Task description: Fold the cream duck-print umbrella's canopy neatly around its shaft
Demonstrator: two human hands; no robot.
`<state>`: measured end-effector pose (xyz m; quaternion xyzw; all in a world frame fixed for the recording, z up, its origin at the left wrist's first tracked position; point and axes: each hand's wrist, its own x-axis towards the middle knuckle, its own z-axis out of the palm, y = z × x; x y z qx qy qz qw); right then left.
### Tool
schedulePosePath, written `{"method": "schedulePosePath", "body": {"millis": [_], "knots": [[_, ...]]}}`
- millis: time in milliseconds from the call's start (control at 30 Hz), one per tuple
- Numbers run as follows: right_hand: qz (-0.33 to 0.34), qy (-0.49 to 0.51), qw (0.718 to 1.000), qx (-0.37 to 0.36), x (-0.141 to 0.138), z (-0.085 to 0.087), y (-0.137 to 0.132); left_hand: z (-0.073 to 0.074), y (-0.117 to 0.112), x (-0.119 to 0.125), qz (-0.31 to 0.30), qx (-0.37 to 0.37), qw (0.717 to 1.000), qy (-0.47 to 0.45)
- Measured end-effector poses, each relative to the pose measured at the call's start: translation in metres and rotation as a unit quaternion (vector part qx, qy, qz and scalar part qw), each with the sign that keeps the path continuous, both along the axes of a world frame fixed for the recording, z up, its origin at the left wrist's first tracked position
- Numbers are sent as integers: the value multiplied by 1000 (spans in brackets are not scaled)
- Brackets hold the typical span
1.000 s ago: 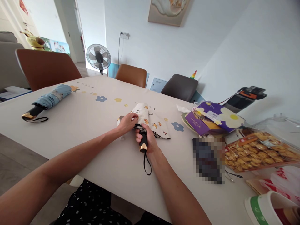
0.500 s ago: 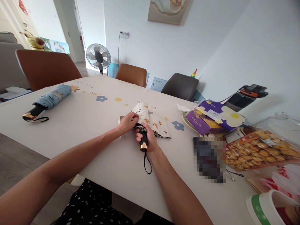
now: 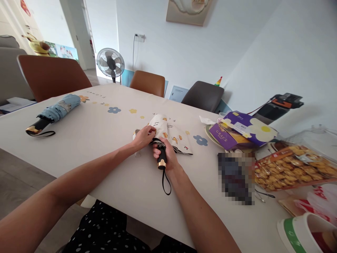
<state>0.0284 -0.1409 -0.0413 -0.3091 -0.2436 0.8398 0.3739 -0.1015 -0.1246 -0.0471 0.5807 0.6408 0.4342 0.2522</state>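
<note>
A cream umbrella (image 3: 161, 127) printed with small cartoon figures lies on the table, its canopy collapsed and partly loose. One panel spreads flat to the right. My right hand (image 3: 169, 154) is wrapped around the black handle with a gold-coloured end, thumb up near the canopy's lower edge; a black strap loop hangs from it toward me. On the canopy's left side, my left hand (image 3: 145, 135) pinches the cream fabric between closed fingers. A second, light-blue umbrella (image 3: 59, 109), folded into a bundle, rests at the far left with its black handle toward me.
The white table (image 3: 113, 182) has printed flowers. On its right stand a purple box (image 3: 229, 135), a black bottle (image 3: 273, 110), a packet of cookies (image 3: 295, 168), a pixelated dark item (image 3: 234, 179) and a white-and-green tub (image 3: 292, 232). Chairs and a fan (image 3: 110, 63) stand beyond.
Almost nothing differs: both hands keep their places on the cream umbrella, and the whole view has shifted very slightly.
</note>
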Motion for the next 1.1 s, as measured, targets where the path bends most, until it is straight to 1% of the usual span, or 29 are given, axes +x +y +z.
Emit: {"method": "schedulePosePath", "body": {"millis": [100, 367, 1100], "knots": [[-2, 1, 1000, 4, 0, -1, 0, 0, -1, 0, -5, -1, 1000, 19], [0, -3, 1000, 6, -1, 0, 0, -3, 1, -1, -9, -2, 999, 32], [3, -7, 1000, 9, 0, -1, 0, 0, -2, 0, -7, -19, 999, 31]]}}
